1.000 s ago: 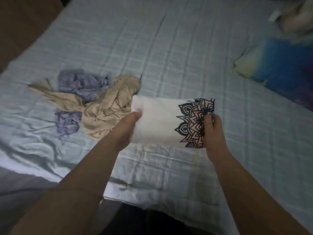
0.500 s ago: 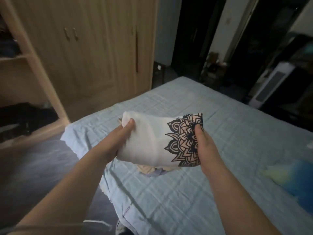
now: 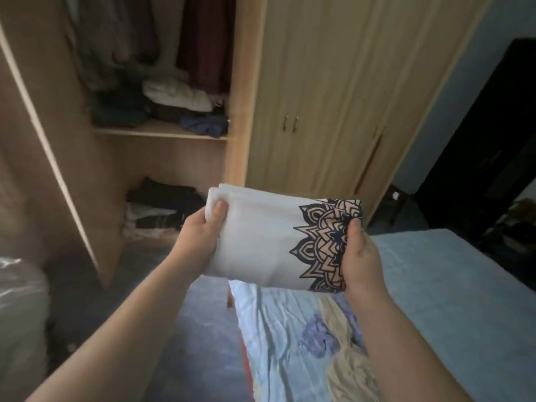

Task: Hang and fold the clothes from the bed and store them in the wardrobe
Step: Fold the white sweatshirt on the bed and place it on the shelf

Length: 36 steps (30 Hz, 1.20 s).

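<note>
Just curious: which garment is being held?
The white patterned garment, gripped by left hand and right hand; beige garment and purple garment lie crumpled on the bed.

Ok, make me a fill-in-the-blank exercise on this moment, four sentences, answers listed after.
The left hand and the right hand hold a folded ____ garment between them.
Its dark printed pattern lies at the end gripped by the ____ hand.
In the wardrobe, the shelved compartment stands ____, with stacked clothes on its shelf.
On the ____ lie crumpled loose clothes.
Missing words: white; right; open; bed.
</note>
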Motion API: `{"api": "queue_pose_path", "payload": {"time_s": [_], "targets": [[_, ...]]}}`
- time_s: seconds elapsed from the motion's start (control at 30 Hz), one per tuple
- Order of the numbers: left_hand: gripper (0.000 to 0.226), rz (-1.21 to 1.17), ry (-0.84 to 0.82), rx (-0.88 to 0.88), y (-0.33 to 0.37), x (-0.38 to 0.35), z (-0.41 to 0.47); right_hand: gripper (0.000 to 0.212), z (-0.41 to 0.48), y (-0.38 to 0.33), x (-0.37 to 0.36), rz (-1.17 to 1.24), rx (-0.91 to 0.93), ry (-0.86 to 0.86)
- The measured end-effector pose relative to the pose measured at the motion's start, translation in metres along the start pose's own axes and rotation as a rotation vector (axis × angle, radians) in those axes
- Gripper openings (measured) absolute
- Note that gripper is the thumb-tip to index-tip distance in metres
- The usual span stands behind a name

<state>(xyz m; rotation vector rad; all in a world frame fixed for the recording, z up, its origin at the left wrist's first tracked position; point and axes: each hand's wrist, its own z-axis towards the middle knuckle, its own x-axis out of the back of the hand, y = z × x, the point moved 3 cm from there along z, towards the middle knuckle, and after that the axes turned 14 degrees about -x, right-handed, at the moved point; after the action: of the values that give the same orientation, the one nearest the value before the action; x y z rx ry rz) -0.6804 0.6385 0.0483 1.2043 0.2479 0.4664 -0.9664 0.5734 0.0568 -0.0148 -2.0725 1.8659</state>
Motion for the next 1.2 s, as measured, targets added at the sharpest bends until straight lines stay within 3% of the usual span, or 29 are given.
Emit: {"api": "queue_pose_path", "payload": {"time_s": [0.23,0.4,0.53,0.67,1.2], "targets": [[0.041,0.150,0.208,-0.046,-0.031,0.153,0.127,0.051,0.036,-0.068,-0.216,-0.052,0.156,-0.146],[0.038,0.209,0.244,-0.028,-0.065,0.209,0.211,0.041,0.074,-0.098,-0.323,-0.094,0.205,-0.153],[0.029,0.224,0.256,-0.003,-0.096,0.217,0.271,0.035,0.119,-0.112,-0.376,-0.124,0.224,-0.124],[0.029,0.240,0.279,0.025,-0.132,0.214,0.332,0.046,0.180,-0.117,-0.431,-0.121,0.233,-0.148],[0.027,0.360,0.478,0.103,-0.265,0.221,0.577,0.056,0.411,-0.158,-0.672,-0.192,0.324,-0.382]]}}
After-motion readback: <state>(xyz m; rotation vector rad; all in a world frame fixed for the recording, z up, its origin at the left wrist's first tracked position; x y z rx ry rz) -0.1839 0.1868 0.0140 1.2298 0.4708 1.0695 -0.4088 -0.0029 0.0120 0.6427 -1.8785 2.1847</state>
